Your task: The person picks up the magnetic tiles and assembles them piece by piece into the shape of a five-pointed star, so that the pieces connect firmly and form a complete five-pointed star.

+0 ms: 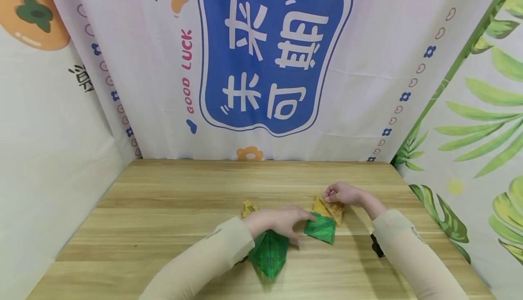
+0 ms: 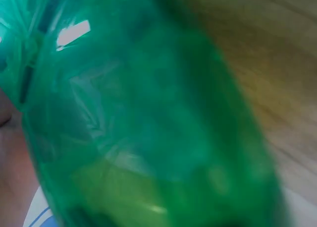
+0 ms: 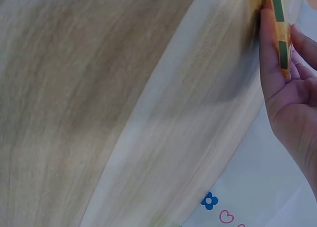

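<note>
In the head view my right hand [image 1: 342, 194] pinches a translucent yellow triangular tile [image 1: 337, 212] between thumb and fingers. The right wrist view shows its narrow edge [image 3: 282, 48], yellow with green strips. A second yellow triangle [image 1: 320, 207] lies against it on the left. Just below is a green square tile [image 1: 321, 229], its left corner under the index fingertip of my left hand [image 1: 283, 220]. That hand's thumb is spread away from the square. Under the left wrist sits a green translucent pointed shape [image 1: 270, 255], partly hidden; green plastic [image 2: 129, 103] fills the left wrist view, blurred.
Another yellow piece [image 1: 249, 208] shows behind my left wrist, partly covered by it. Everything rests on a wood-grain table [image 1: 171, 227]. A printed curtain [image 1: 163, 123] hangs along the far edge, and a leaf-patterned one [image 1: 482, 127] at the right.
</note>
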`<state>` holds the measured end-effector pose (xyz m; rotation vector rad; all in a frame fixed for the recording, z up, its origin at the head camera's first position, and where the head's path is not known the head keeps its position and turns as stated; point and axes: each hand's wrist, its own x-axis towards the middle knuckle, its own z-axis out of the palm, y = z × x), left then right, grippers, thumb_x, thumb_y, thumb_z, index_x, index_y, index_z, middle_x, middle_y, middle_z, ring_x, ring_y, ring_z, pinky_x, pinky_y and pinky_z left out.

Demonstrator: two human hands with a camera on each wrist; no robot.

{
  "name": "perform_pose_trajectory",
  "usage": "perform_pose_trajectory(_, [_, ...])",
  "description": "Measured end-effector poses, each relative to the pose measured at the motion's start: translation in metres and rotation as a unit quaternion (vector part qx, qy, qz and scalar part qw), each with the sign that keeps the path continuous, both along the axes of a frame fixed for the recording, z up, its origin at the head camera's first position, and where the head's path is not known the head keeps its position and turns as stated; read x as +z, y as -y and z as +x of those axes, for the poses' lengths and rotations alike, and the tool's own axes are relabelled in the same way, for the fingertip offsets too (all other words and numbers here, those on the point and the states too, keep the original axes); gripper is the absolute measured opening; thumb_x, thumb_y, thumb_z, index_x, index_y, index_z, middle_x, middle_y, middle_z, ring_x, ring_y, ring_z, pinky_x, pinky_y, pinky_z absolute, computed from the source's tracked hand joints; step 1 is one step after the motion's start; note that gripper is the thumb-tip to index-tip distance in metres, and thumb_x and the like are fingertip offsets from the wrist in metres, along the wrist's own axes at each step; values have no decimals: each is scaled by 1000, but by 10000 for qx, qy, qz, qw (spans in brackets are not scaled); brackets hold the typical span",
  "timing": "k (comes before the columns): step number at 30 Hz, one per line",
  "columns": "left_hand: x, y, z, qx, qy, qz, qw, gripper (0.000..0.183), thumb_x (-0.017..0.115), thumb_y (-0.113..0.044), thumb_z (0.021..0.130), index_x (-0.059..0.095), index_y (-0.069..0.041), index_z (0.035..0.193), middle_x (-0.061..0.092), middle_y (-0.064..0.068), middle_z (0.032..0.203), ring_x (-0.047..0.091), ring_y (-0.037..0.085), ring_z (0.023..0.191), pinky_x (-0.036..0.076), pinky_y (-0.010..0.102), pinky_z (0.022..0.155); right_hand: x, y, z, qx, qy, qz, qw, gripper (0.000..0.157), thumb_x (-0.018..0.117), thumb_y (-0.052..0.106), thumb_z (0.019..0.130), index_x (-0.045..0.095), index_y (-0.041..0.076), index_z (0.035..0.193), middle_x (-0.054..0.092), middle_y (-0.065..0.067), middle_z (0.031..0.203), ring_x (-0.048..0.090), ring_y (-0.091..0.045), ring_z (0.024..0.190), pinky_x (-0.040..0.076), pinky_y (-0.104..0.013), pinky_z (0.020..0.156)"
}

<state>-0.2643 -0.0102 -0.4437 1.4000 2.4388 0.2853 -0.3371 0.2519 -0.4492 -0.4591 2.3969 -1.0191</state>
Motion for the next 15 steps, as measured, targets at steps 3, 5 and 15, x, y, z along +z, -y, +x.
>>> perform_pose_trajectory(3, [-2,-2,-1,-59,59,-143,9999,72,73,-38,82,39,-21,144,36,-6,149,31,13,138,27,33,113,1,0,-1,-11,-207,138,9997,20,57,13,94,59,-4,104,60,-10,95,54,-16,78,47,-28,66])
perform_pose_trajectory(5, [-2,-2,-1,-101,90,-220,9997,70,72,-37,83,40,-21,143,33,-5,151,27,14,140,26,33,113,2,1,-3,-60,-469,311,9984,20,56,13,94,59,-4,105,61,-10,96,54,-17,80,47,-29,68])
perform_pose_trajectory(15, [-6,3,-1,-336,31,-235,9992,65,67,-37,87,40,-22,144,28,-5,153,22,14,142,25,35,114,-1,8,-3,45,-1133,511,9922,20,62,17,91,65,2,103,65,-5,95,56,-14,86,47,-30,78])
